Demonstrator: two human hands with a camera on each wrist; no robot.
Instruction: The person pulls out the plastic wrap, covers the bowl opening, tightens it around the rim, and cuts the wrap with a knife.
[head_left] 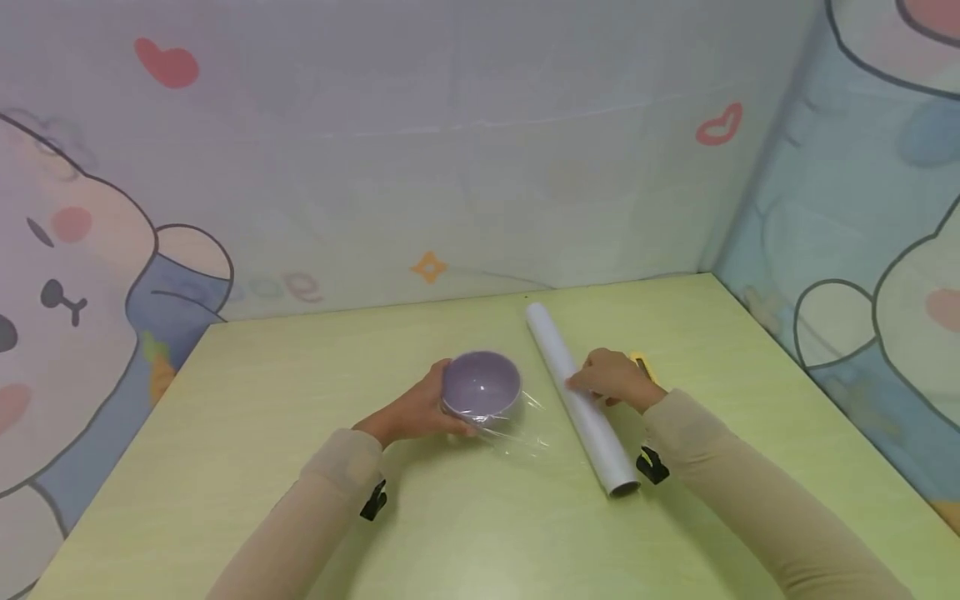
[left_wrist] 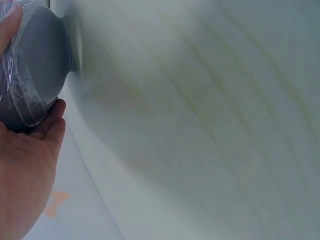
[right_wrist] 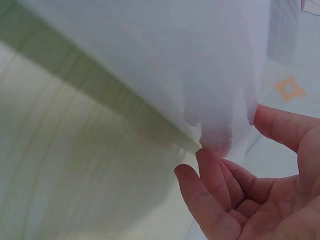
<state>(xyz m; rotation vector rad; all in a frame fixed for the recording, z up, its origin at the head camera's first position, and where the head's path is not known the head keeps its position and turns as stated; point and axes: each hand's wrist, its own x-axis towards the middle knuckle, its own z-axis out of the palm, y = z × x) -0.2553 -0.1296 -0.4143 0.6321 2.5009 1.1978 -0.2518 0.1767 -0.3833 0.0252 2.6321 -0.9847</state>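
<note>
Pale green tabletop (head_left: 285, 400) spans the room's front: at left, the left hand (head_left: 416, 410), its grip curled round a lavender bowl (head_left: 482, 382); clear film (head_left: 495, 419) along the bowl's near side; then a white roll (head_left: 590, 427), loosely pinched in the right hand (head_left: 617, 377).

A yellow-green table (head_left: 300, 383) bears a white roll (head_left: 591, 425) and yellow-black tool (head_left: 642, 365).

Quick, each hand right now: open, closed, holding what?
Left hand: holding the purple bowl.
Right hand: touching the white roll; whether it grips cannot be told.
</note>
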